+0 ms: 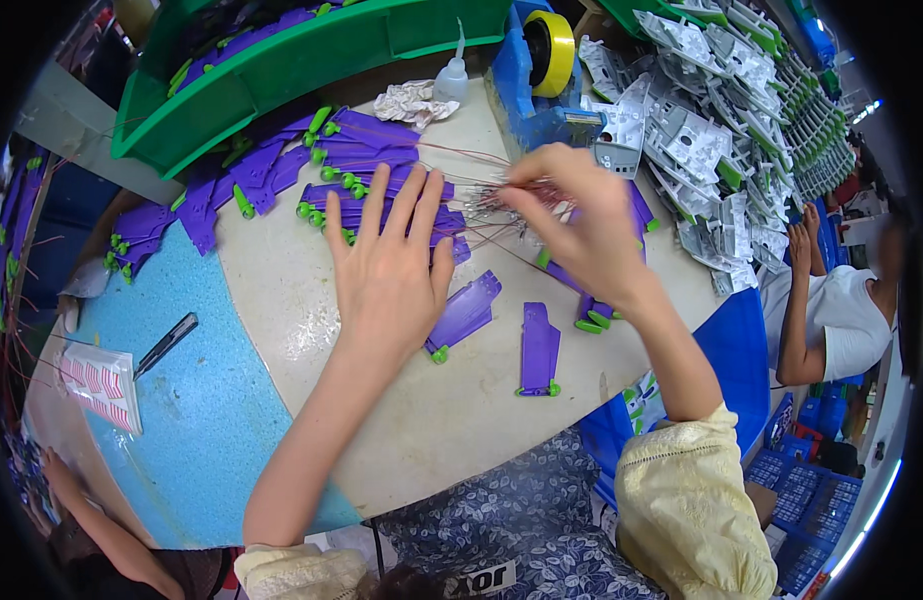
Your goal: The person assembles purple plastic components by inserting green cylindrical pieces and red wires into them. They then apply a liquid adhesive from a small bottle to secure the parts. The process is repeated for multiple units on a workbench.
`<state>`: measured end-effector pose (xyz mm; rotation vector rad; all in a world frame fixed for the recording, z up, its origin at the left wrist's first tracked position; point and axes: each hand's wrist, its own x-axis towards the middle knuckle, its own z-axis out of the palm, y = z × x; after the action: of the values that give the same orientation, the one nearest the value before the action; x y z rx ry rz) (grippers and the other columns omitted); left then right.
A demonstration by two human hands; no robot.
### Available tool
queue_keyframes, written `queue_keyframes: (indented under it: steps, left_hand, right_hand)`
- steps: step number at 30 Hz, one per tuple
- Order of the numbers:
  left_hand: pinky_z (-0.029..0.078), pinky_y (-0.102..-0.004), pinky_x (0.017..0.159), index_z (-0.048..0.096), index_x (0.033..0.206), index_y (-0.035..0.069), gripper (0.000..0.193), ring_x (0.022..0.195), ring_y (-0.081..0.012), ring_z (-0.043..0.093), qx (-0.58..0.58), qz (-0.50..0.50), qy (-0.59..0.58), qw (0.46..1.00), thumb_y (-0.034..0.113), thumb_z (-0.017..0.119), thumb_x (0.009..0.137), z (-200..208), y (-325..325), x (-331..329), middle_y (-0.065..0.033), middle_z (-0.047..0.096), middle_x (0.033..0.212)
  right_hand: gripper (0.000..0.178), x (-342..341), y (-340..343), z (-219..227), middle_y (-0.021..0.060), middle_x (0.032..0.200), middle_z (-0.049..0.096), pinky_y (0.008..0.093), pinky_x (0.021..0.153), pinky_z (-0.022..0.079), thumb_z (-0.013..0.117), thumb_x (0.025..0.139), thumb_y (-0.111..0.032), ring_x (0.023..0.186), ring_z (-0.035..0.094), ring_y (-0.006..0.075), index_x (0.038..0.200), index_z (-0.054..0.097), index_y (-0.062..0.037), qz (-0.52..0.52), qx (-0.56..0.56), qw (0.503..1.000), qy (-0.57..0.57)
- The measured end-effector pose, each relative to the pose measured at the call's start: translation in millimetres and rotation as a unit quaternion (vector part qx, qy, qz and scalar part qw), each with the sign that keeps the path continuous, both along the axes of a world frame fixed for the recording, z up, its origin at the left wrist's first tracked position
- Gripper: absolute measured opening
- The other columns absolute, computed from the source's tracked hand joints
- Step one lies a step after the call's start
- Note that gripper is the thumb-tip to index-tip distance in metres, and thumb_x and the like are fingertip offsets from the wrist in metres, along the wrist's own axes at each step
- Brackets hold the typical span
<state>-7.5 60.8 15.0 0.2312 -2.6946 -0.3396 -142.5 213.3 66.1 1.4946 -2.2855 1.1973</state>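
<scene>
My left hand (391,260) lies flat with its fingers spread over a row of purple plastic pieces (366,150) with green knobs. Thin reddish-brown wires (471,152) run from these pieces to a small tangled heap of wires and silvery bits (491,203). Over that heap my right hand (581,220) is slightly blurred, its thumb and fingertips pinched together. What sits in the pinch is too small to make out. Nearer to me lie two separate purple pieces, one (465,312) beside my left wrist and another (537,348) toward the table's front edge.
A green bin (311,55) of purple pieces stands at the back, with a blue tape dispenser (526,110) and a squeeze bottle (450,82). Grey-white plastic housings (701,140) are piled at right. A pen-like black tool (166,345) lies left. Other people sit on both sides.
</scene>
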Motion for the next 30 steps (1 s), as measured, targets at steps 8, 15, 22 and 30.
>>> queue_keyframes:
  steps: [8,15,22,30]
  left_hand:
    - [0.037,-0.0527,0.106,0.06,0.13,0.002,0.052,0.122,-0.0387,0.054,0.106,-0.045,0.123,0.986,0.014,0.076,0.082,-6.5,10.3,56.8,-0.0184,0.056,0.137]
    - [0.052,-0.0422,0.081,0.062,0.107,-0.001,0.039,0.099,-0.0351,0.062,0.23,-0.064,0.066,0.969,0.003,0.082,0.074,-14.0,26.9,80.4,-0.017,0.063,0.113]
    - [0.053,-0.0378,0.077,0.069,0.096,0.0,0.028,0.096,-0.0303,0.062,0.242,-0.09,0.094,0.962,-0.002,0.083,0.071,-17.7,20.1,77.8,-0.0134,0.066,0.105]
    - [0.056,-0.0343,0.072,0.067,0.107,-0.001,0.04,0.094,-0.0274,0.065,0.272,-0.073,0.101,0.954,-0.003,0.084,0.071,-17.1,20.1,76.6,-0.0133,0.066,0.106]
  right_hand:
    - [0.016,61.0,49.9,113.8,0.0144,0.088,0.068,0.0328,0.062,0.052,0.074,0.077,0.009,0.068,0.064,0.0219,0.093,0.074,0.0036,0.1,0.055,0.993,-0.026]
    - [0.015,80.4,23.6,-20.8,0.0126,0.084,0.061,0.0393,0.063,0.053,0.073,0.078,0.004,0.071,0.066,0.0303,0.093,0.072,0.0029,0.058,0.136,0.986,-0.071]
    - [0.013,80.3,14.6,-19.7,0.0116,0.081,0.061,0.0376,0.062,0.052,0.073,0.077,0.002,0.068,0.064,0.0273,0.09,0.073,0.004,0.085,0.119,0.985,-0.094]
    - [0.011,71.7,7.4,-16.5,0.0115,0.072,0.063,0.0333,0.057,0.047,0.075,0.073,-0.001,0.059,0.059,0.0231,0.084,0.075,0.0001,0.033,0.152,0.926,-0.343]
